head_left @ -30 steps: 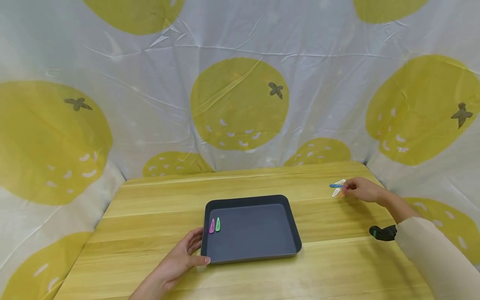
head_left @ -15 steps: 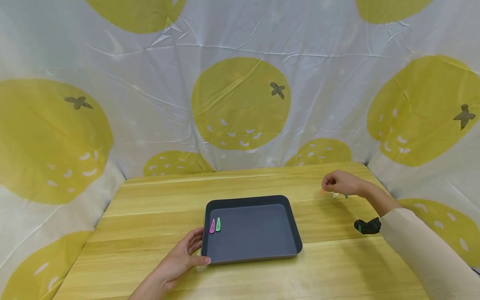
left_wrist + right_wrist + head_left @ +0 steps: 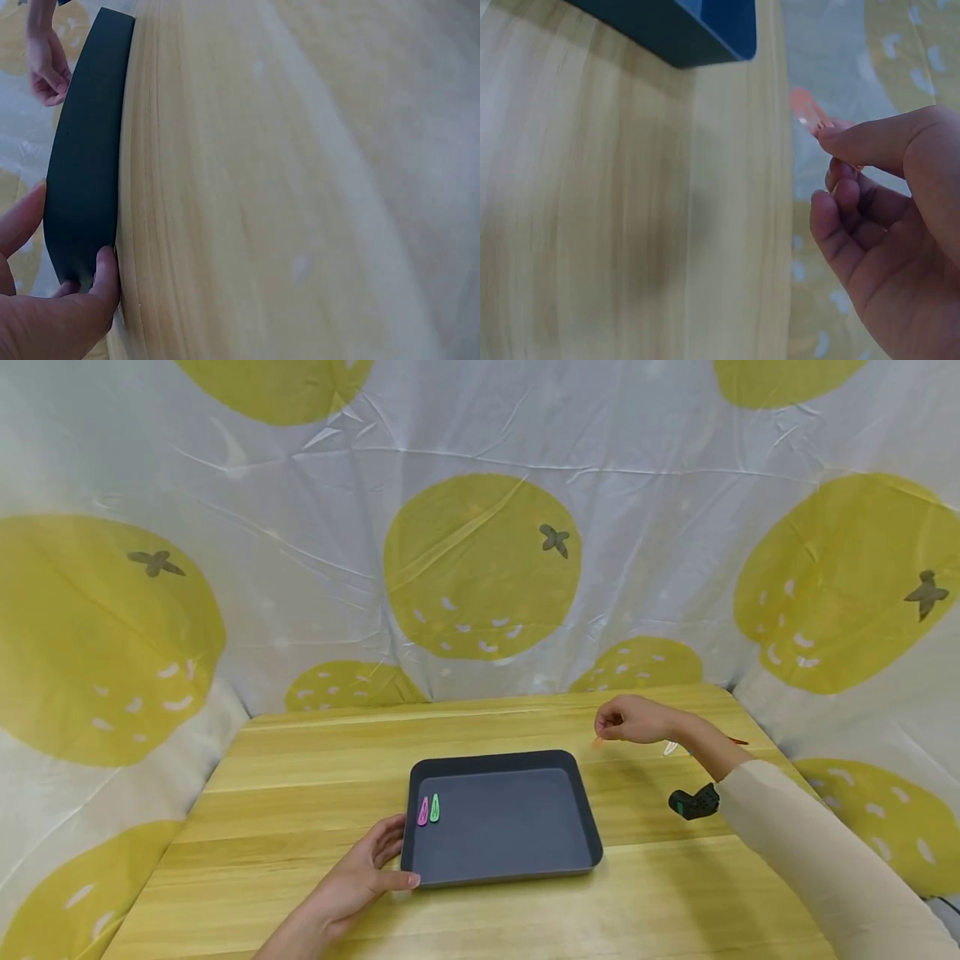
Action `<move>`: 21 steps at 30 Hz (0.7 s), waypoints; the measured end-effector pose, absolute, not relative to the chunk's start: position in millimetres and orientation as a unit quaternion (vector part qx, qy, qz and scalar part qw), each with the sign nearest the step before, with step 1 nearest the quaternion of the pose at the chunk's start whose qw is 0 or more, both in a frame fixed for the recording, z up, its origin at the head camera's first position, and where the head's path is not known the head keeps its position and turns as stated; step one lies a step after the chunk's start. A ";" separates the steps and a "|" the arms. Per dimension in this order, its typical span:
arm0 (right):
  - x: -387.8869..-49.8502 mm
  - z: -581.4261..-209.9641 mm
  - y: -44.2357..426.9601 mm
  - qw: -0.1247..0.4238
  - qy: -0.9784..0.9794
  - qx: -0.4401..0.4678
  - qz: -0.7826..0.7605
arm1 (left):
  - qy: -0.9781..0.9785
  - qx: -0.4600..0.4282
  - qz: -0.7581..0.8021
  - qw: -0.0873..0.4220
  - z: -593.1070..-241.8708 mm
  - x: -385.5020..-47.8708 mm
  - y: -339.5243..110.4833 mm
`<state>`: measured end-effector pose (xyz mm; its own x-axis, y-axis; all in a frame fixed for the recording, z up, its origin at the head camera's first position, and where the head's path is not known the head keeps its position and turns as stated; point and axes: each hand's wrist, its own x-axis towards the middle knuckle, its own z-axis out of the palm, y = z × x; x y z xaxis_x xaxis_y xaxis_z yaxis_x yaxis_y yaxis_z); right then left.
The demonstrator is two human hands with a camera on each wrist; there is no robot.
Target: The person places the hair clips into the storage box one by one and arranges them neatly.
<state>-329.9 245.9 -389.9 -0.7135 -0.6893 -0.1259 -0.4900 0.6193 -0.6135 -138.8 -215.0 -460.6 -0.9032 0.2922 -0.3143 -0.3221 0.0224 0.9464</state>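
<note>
An orange snap hair clip (image 3: 808, 109) is pinched between the thumb and fingers of my right hand (image 3: 637, 718), above the table to the right of the tray's far corner. My left hand (image 3: 358, 875) holds the near left corner of the dark grey tray (image 3: 510, 877), thumb at the front and fingers along the left side. Inside the tray, near its left wall, a pink hair clip (image 3: 423, 811) and a green hair clip (image 3: 435, 808) lie side by side. Farther right on the table, a white hair clip (image 3: 670, 747) shows partly behind my right forearm.
Beyond the forearm, a thin red thing (image 3: 738, 741) peeks out; part of that group is hidden. A black device (image 3: 693, 802) sits at my right wrist. The wooden table (image 3: 300, 760) meets a lemon-printed cloth (image 3: 480, 427) at the back and sides.
My right hand has lifted the orange hair clip away from the other clips and carried it left toward the tray. My left hand and the tray stay in place.
</note>
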 end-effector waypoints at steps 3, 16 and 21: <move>-332.0 -387.0 232.7 0.184 0.881 -0.346 -0.267 | 0.679 -0.010 0.700 0.221 -460.6 -139.0 -215.2; -331.0 -386.6 183.6 0.196 0.868 -0.383 -0.247 | 0.683 -0.008 0.698 0.216 -462.6 -138.5 -213.8; -332.9 -385.8 164.9 0.202 0.864 -0.390 -0.246 | 0.681 -0.008 0.699 0.218 -463.1 -139.7 -215.5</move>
